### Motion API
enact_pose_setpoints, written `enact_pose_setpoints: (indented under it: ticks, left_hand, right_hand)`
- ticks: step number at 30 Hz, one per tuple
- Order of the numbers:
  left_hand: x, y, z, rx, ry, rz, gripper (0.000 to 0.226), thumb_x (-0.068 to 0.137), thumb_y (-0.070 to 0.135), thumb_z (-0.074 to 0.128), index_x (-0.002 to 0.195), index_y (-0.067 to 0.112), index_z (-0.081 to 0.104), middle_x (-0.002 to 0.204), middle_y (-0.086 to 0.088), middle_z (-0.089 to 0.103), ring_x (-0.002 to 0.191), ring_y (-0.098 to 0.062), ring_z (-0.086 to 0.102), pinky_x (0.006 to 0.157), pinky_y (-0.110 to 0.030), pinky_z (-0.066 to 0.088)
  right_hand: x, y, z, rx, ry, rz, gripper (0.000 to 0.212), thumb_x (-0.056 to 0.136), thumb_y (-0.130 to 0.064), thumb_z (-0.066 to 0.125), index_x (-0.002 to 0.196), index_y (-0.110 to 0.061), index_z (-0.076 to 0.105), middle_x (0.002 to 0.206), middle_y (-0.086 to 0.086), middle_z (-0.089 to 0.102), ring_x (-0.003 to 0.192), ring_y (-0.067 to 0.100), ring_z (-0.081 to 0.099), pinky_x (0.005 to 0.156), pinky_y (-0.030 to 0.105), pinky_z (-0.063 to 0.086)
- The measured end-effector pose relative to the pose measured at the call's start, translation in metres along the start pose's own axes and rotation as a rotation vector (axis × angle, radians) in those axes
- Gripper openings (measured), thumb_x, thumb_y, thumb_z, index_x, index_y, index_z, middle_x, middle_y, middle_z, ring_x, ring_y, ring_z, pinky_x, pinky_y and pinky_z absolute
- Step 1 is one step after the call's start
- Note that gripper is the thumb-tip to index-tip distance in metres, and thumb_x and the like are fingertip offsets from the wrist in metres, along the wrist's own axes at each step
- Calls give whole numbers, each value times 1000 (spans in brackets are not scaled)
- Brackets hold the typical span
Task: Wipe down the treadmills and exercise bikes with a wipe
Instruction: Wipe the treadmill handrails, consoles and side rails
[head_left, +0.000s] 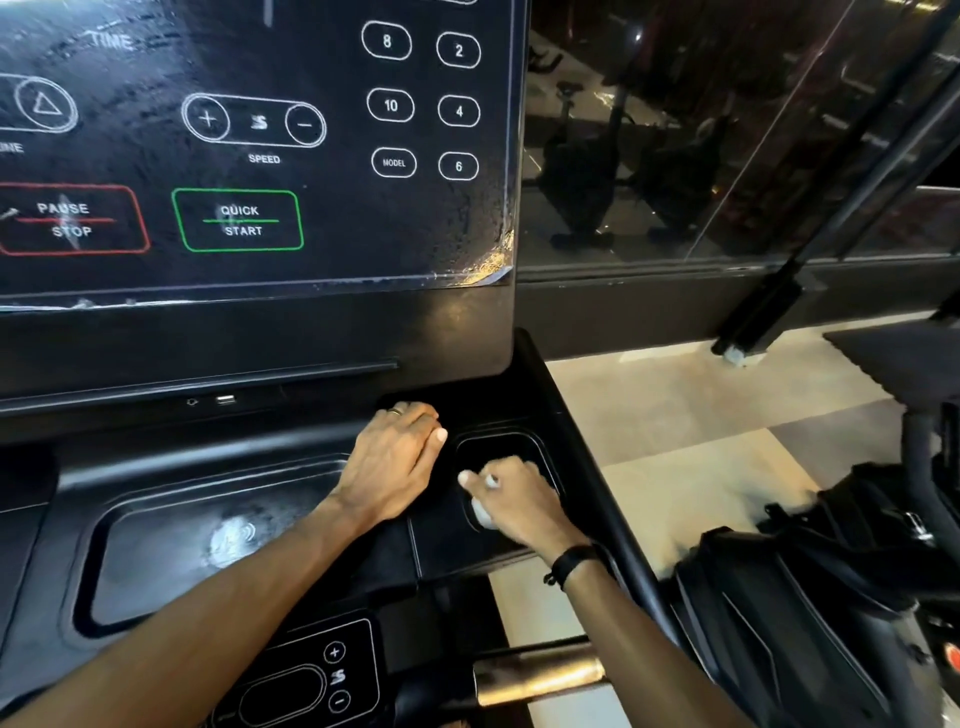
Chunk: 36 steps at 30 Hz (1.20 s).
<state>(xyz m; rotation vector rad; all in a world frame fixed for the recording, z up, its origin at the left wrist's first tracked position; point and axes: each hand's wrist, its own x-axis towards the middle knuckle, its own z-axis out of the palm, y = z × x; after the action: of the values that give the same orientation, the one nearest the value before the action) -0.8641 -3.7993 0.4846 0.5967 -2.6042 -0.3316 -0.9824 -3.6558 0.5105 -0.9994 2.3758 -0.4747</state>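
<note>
Here, in the head view, the treadmill console (249, 156) filled the top left, its button panel streaked as if damp. Below it sat a wide shallow tray (208, 540) at about eight o'clock from the picture's middle, and a smaller cup holder (540, 447) at about five o'clock, near the right rail (597, 493).

The left hand (392, 462) lay flat, fingers straight and together, pressing on the ledge between the tray and the cup holder; it held nothing. The right hand (511, 501), a dark band at its wrist, reached down into the cup holder with its fingers curled round a white wipe (483, 512), of which only a small bunched part showed under the palm and at the thumb.

So the wipe was in the cup holder, at about four o'clock from the left hand and just beside it, and the right hand was plainly the nearer, already gripping it. The cup holder's long axis ran roughly from twelve to six o'clock, so I judged the next strokes would follow its walls round, while the left hand steadied the body.

Exercise bikes (582, 171) showed dimly behind the glass (779, 130) at two o'clock, well apart from both hands and, judging by distance, a later step.
</note>
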Motion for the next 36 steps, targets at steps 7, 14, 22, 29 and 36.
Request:
enact_pose_setpoints:
  ticks: [7,14,22,29,36]
  left_hand:
    - [2,0,1,6,0,0,50,103,35,27,93,9,68,107,-3,68,93,-23,61,80,-39,48]
    - [1,0,0,5,-11,-9,52,103,36,26,95,9,69,108,-4,68,95,-23,62,83,-39,48]
    - [2,1,-2,3,1,-20,50,103,34,27,96,8,69,106,-4,69,93,-22,62,81,-40,50]
    - [2,1,0,-17,-4,-33,52,104,36,25,96,9,69,106,-3,68,93,-23,61,81,-41,49]
    - [1,1,-2,-20,-8,-46,54,104,37,25,97,8,70,108,-4,69,96,-24,62,83,-42,50]
  right_hand:
    - [-24,8,-1,23,337,-266,28,101,-44,50,101,-23,68,88,-5,71,88,18,65,74,35,49]
    - [-8,30,5,110,138,-143,67,89,-71,28,78,-16,66,81,-3,71,82,17,68,79,42,56]
    - [15,1,-4,-43,-386,15,78,78,-91,2,59,-28,42,74,-4,50,71,16,50,94,44,45]
    - [1,2,-6,-212,-503,40,91,85,-87,5,159,-35,14,168,-6,2,154,30,4,122,46,10]
    - [5,4,-1,-373,-440,20,104,83,-84,-4,160,-15,12,167,12,0,154,22,-10,123,39,-11]
